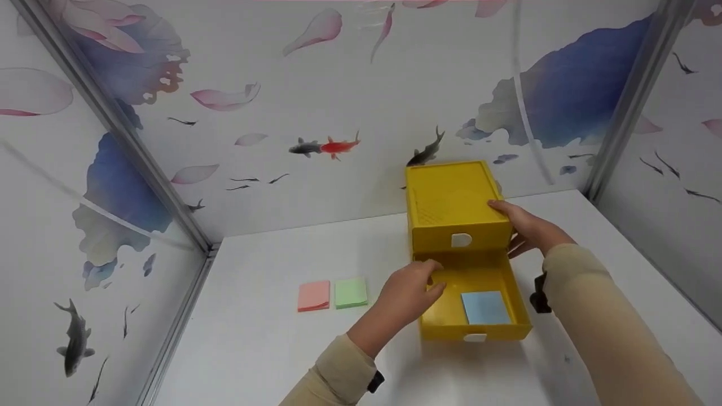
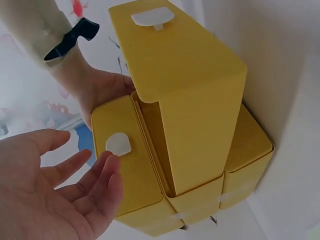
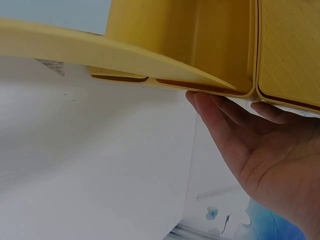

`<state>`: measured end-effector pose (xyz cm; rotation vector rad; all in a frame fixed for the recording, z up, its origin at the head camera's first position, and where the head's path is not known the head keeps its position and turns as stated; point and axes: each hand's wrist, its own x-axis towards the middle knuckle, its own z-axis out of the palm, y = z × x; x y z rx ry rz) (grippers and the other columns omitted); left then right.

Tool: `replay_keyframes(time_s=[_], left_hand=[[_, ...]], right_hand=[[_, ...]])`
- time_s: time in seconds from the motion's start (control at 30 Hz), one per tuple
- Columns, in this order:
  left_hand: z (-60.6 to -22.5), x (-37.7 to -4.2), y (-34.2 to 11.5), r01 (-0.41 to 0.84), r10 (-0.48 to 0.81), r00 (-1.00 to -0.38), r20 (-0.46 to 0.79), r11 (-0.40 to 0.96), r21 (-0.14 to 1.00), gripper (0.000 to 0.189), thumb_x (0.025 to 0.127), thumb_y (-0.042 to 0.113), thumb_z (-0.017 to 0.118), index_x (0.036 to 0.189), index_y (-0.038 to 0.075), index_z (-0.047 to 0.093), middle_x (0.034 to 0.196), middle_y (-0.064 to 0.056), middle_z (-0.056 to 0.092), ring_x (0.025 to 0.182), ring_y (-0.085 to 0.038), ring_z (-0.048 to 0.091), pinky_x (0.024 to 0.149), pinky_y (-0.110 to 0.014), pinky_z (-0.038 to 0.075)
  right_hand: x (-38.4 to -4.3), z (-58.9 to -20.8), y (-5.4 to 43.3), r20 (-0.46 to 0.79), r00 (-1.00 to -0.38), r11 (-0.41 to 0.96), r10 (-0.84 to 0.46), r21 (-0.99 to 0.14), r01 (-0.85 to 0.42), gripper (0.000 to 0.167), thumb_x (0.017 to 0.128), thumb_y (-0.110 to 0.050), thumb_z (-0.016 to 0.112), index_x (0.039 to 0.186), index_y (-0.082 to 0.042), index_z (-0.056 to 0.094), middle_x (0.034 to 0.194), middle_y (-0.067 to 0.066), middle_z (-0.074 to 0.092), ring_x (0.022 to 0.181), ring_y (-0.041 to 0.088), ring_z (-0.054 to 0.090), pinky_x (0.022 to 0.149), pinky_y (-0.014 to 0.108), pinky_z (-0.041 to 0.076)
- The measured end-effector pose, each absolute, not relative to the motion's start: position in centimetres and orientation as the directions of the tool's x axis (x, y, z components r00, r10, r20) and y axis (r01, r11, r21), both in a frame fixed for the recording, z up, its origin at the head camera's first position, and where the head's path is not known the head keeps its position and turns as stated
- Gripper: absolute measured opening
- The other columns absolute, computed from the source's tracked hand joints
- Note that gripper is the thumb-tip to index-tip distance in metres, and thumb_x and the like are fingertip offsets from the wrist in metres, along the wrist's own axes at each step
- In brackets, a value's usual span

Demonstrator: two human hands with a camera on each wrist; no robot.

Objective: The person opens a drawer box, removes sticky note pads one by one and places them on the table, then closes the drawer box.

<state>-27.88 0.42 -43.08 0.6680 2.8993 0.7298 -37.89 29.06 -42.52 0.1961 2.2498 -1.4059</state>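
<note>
A yellow drawer cabinet (image 1: 459,194) with white handles stands against the back wall. Its middle drawer (image 2: 202,125) is pulled out, and a light blue sticky-note pad (image 1: 485,308) lies in its front right part. Over the drawer's left side is my left hand (image 1: 409,287), fingers loosely bent with nothing in them; in the left wrist view the palm shows beside the top drawer's white handle (image 2: 118,144). My right hand (image 1: 533,228) rests on the cabinet's right side, thumb on the top edge, extended fingers (image 3: 225,125) against the side wall.
Left of the cabinet, a pink sticky-note pad (image 1: 313,295) and a green sticky-note pad (image 1: 351,292) lie side by side on the white table (image 1: 254,338). Printed wall panels (image 1: 361,84) with metal corner posts enclose the table at the back and sides.
</note>
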Motion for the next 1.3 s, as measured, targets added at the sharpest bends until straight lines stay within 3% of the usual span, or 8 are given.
replay_keyframes(time_s=[0.43,0.7,0.93,1.3], left_hand=[[-43.3,-29.1,3.9,0.453,0.546,-0.826,-0.141,0.791,0.411,0.036,0.095,0.039,0.062,0.126,0.019,0.064,0.109,0.009,0.065,0.089,-0.006,0.056,0.086,-0.024,0.049],[-42.7,-30.6,5.1,0.487,0.603,-0.722,-0.34,0.791,0.37,0.048,0.097,0.046,0.057,0.133,0.015,0.06,0.127,0.005,0.061,0.111,-0.01,0.058,0.097,-0.027,0.043],[-42.9,-31.6,6.1,0.435,0.586,-0.701,-0.406,0.803,0.407,0.047,0.095,0.046,0.06,0.129,0.013,0.06,0.116,0.004,0.064,0.096,-0.012,0.057,0.093,-0.029,0.046],[-44.1,-31.4,8.0,0.357,0.482,-0.737,-0.474,0.873,0.333,0.041,0.093,0.05,0.06,0.117,0.016,0.063,0.097,0.005,0.062,0.094,-0.015,0.057,0.089,-0.031,0.046]], right_hand=[[-38.0,-42.6,29.1,-0.467,-0.877,0.472,-0.112,-0.802,0.367,0.102,0.088,-0.079,0.027,0.15,0.002,0.017,0.131,0.025,0.045,0.106,0.039,0.057,0.086,0.047,0.052],[-37.9,-42.6,29.0,-0.464,-0.876,0.457,-0.134,-0.813,0.361,0.098,0.09,-0.077,0.027,0.146,0.004,0.022,0.127,0.025,0.046,0.105,0.039,0.057,0.086,0.046,0.052],[-37.8,-42.3,29.1,-0.464,-0.876,0.464,-0.132,-0.81,0.359,0.098,0.09,-0.077,0.027,0.147,0.003,0.021,0.127,0.024,0.047,0.106,0.04,0.056,0.086,0.046,0.052],[-38.0,-42.4,29.0,-0.47,-0.872,0.464,-0.134,-0.807,0.364,0.101,0.09,-0.078,0.027,0.148,0.004,0.018,0.13,0.026,0.045,0.108,0.041,0.055,0.087,0.047,0.051]])
